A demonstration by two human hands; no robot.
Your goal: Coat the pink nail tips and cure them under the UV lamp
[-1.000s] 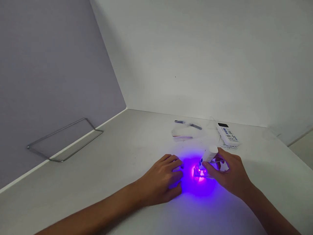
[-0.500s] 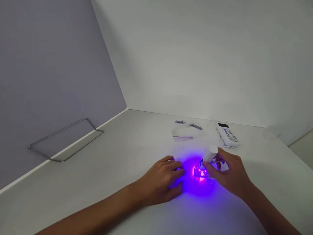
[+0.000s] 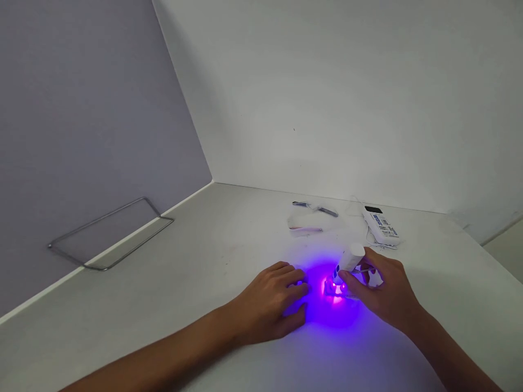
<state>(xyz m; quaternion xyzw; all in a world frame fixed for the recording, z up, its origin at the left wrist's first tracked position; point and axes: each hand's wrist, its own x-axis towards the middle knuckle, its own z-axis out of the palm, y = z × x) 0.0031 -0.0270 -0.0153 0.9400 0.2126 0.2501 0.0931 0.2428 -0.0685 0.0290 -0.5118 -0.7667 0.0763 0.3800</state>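
Note:
My right hand [image 3: 384, 283] grips a white handheld UV lamp [image 3: 352, 256] between thumb and fingers. The lamp is lit and tilted, its head close above the white table [image 3: 196, 245]. Violet light spreads around a small, partly clear flat piece [image 3: 328, 288] under the lamp; glare hides its details. A thin pale cord or stick passes by the right fingers. To the left, my left hand [image 3: 280, 302] lies on the table with bent, parted fingers and holds nothing. Its fingertips reach the edge of the violet glow, apart from the lamp.
Behind the lamp lie small strip-like tools [image 3: 328, 212] and a clear sheet or pouch with a pinkish edge [image 3: 305, 229]. A white box-shaped device [image 3: 382, 226] with a dark display and a cord sits at the back right. On the left, a metal wire frame [image 3: 139, 251] juts from the grey wall.
My left fingers have shifted very slightly on the table. The right hand and the lit lamp hold the same position.

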